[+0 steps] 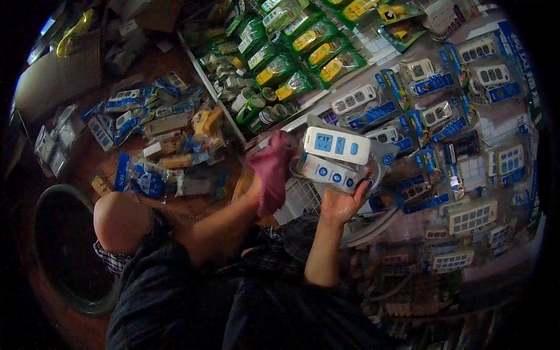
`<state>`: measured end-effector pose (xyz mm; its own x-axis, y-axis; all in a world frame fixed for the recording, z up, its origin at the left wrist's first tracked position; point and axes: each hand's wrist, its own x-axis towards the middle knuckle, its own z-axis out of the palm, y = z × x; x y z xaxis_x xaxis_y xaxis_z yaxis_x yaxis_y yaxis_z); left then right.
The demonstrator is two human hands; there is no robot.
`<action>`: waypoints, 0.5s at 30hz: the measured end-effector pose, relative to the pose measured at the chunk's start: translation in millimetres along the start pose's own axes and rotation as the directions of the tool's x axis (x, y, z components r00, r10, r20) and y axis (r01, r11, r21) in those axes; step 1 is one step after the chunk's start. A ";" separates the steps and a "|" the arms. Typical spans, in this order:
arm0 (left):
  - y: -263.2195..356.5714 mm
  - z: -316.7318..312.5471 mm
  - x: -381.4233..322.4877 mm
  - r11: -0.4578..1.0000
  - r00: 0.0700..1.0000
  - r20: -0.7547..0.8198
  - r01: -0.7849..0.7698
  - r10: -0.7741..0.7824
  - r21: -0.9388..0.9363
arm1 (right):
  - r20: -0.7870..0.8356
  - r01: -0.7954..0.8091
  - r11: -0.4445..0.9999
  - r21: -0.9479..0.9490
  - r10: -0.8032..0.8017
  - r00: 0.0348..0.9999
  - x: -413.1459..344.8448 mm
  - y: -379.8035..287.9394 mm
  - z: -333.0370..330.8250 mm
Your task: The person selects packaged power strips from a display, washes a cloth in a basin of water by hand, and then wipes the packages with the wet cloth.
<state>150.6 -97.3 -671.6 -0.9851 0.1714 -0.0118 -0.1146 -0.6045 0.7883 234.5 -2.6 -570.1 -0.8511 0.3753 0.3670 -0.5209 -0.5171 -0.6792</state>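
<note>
My right hand (343,202) holds a plastic-bagged power strip (337,145) from below. The strip is white with blue socket panels, and a white printed card with round blue icons lies along its lower side in the bag. A pink cloth (273,175) covers most of my left hand (270,168), which is raised just left of the bagged strip. The cloth's upper end reaches close to the bag; whether they touch is unclear. The cloth hides the fingers of my left hand.
Packaged power strips (437,111) hang on a wire display rack at the right. Green and yellow packages (315,43) fill the rack section above. Bagged goods (127,113) lie piled on the floor at the left, near a cardboard box (59,78) and a round dark tub (65,249).
</note>
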 end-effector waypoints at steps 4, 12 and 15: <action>0.2 26.1 -33.1 0.959 0.990 0.112 -0.055 0.089 -0.278 | 0.020 0.031 0.996 -0.082 -0.029 0.999 -8.4 3.4 7.0; 41.0 17.8 -33.7 0.816 0.979 0.096 0.203 -0.180 -0.542 | 0.033 0.090 0.980 -0.175 -0.085 0.996 -13.9 14.4 18.3; 38.8 8.6 -27.4 0.799 0.967 0.140 0.256 -0.214 -0.544 | 0.025 0.075 0.985 -0.158 -0.072 0.997 -10.0 12.6 16.7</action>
<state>174.3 -118.7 -635.5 -0.9097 0.4044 -0.0942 -0.4136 -0.8624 0.2921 235.4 -25.8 -571.7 -0.8128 0.3920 0.4309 -0.5665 -0.3595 -0.7415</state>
